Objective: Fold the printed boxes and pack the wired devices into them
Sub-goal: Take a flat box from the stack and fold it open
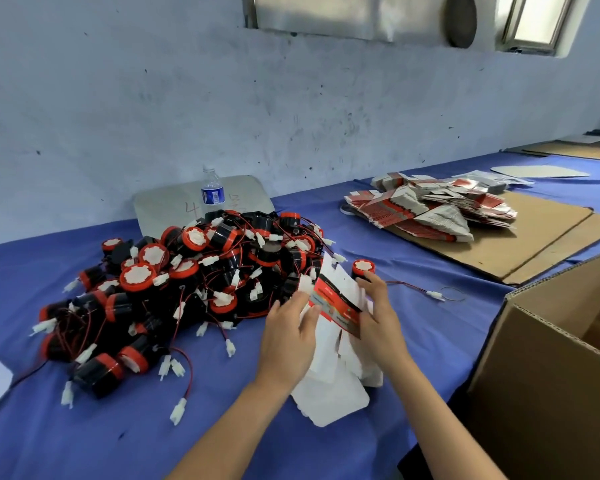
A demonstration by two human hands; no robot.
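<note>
Between both hands, near centre: left hand (286,336) and right hand (381,318) pinch a flat printed box blank (336,308), long axis running near-to-far. One wired device (362,269) sits touching the right fingertips; device heap (187,289) lies left.

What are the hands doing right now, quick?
Left hand: holds the flat printed box, fingers curled on its edge.
Right hand: grips the same box from the other side.
</note>
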